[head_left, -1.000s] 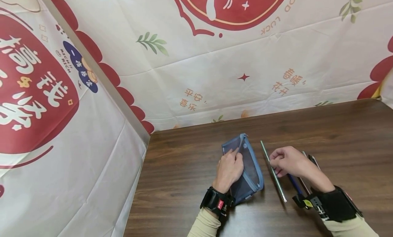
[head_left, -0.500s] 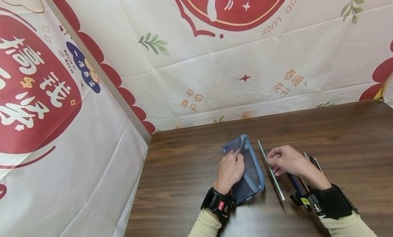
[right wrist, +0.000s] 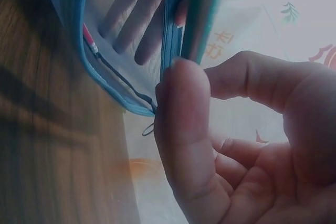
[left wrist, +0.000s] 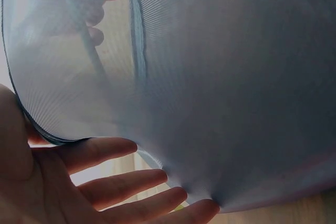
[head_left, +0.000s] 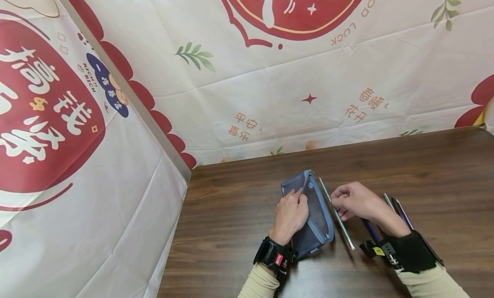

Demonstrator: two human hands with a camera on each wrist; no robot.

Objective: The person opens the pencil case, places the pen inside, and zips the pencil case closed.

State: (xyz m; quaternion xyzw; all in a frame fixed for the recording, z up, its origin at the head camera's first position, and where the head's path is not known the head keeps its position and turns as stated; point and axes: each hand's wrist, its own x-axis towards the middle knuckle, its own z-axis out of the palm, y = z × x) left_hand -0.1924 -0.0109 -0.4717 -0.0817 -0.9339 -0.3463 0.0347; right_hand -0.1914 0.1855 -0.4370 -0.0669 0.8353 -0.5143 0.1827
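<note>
A blue mesh pencil case [head_left: 314, 208] stands on the table with its zipped opening apart. My left hand [head_left: 292, 214] grips its left side; in the left wrist view several fingertips [left wrist: 157, 178] press on the mesh and the edge lies between thumb and forefinger. My right hand [head_left: 356, 199] pinches a slim green pencil [head_left: 343, 231] between thumb and forefinger, just right of the case and tilted. In the right wrist view the pencil [right wrist: 203, 14] is close to the zip edge. Something thin with a red end [right wrist: 88, 36] shows at the case's opening, its kind unclear.
A blue pen [head_left: 371, 231] and several other pens [head_left: 403, 214] lie right of the case, partly hidden by the right forearm. The brown wooden table [head_left: 224, 203] ends at a printed cloth [head_left: 270, 88] behind and another at the left.
My right hand has carried the green pencil leftward, closer to the pencil case. More of the pens behind the right forearm shows. The left hand keeps its grip on the case.
</note>
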